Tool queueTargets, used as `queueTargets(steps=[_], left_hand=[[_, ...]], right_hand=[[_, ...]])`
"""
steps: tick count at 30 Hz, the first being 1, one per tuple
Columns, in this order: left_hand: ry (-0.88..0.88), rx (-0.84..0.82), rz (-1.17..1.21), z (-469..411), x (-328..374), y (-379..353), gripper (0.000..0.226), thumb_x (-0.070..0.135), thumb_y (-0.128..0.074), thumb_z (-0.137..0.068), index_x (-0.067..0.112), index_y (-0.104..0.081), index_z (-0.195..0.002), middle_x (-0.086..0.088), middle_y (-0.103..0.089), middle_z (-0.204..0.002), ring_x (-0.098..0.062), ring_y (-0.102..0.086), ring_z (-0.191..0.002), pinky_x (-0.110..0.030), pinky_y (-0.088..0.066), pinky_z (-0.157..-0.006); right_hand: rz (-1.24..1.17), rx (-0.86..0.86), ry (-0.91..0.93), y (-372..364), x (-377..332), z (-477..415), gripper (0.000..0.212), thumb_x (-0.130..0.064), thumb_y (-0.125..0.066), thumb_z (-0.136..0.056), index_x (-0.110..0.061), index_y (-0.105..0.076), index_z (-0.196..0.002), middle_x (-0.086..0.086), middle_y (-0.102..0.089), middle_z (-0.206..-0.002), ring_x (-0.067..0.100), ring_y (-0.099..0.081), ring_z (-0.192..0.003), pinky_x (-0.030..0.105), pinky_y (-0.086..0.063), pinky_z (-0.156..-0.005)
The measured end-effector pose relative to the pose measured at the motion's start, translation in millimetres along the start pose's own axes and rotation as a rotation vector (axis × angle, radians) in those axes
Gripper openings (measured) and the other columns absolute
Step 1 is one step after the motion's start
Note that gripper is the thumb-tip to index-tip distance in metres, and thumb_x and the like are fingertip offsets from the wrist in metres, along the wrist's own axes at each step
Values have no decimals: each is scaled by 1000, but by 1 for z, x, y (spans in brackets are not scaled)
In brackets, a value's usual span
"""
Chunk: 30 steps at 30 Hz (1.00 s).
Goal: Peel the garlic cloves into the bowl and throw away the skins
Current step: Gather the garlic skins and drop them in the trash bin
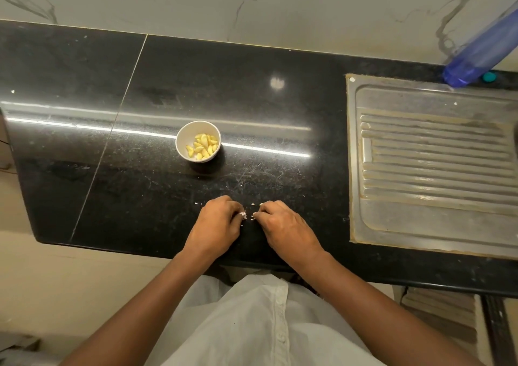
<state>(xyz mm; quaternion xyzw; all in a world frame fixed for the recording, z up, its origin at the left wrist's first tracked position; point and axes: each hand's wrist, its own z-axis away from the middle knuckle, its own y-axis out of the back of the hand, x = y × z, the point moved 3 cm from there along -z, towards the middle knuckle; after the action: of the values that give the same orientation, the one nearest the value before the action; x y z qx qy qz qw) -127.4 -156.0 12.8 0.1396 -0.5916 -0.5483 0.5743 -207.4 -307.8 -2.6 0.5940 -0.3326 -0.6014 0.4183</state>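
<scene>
A small white bowl (183, 138) stands mid-counter with several peeled yellow garlic cloves (204, 144) inside. Nearer the front edge, my left hand (217, 224) has its fingers curled around a bunch of white garlic skins (244, 215) that peeks out by the thumb. My right hand (283, 224) lies close beside it, fingertips curled down onto small skin scraps (253, 214) on the counter. A few loose bits of skin (256, 204) lie just beyond the two hands. What the right fingers hold is hidden under the hand.
The black stone counter (140, 183) runs left to right, with a seam on the left. A steel sink drainboard (431, 169) fills the right side. A blue plastic bottle (482, 54) leans at the far right by the marble wall. The counter's front edge is just below my wrists.
</scene>
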Motion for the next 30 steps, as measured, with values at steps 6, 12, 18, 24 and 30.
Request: queueTargets(steps=[6,12,18,24,30], left_hand=[[173,112,177,5,-15,11,14,22,-72,-98,19,-79,-108,6,-72,-104,-6,-66,-89,-28,-57,-86],[245,149,224,5,-18,16,13,23,-72,-98,19,-79,-108,6,-73,-104,-1,-66,-86,-25,-55,-82],[243,131,212,6,-11,15,10,23,-73,-98,21,-79,-105,9,-72,-96,-1,-66,-82,-24,-55,-80],[226,116,182,3,-5,7,13,24,-75,-96,20,-79,-107,7,-72,-101,-4,-66,-83,-23,-56,-80],[208,134,155,-1,-1,6,15,25,-76,-95,19,-80,-109,8,-70,-104,-4,-66,-84,-21,-56,-81]], right_hand=[[-299,155,-251,31,38,-3,19,-19,-68,-103,-14,-80,-116,-2,-72,-108,10,-67,-100,23,-56,-91],[-306,127,-231,22,28,-29,21,-22,-65,-105,-13,-80,-116,-1,-68,-108,13,-66,-100,30,-57,-91],[40,39,81,14,1,-20,29,-26,-57,-108,-15,-69,-132,2,-64,-126,19,-61,-116,35,-61,-85],[168,-79,151,10,19,21,56,-11,-84,-87,-15,-65,-140,6,-63,-139,22,-60,-129,31,-62,-87],[137,-89,180,14,31,31,48,-11,-82,-90,-13,-67,-136,6,-63,-135,21,-60,-124,31,-63,-85]])
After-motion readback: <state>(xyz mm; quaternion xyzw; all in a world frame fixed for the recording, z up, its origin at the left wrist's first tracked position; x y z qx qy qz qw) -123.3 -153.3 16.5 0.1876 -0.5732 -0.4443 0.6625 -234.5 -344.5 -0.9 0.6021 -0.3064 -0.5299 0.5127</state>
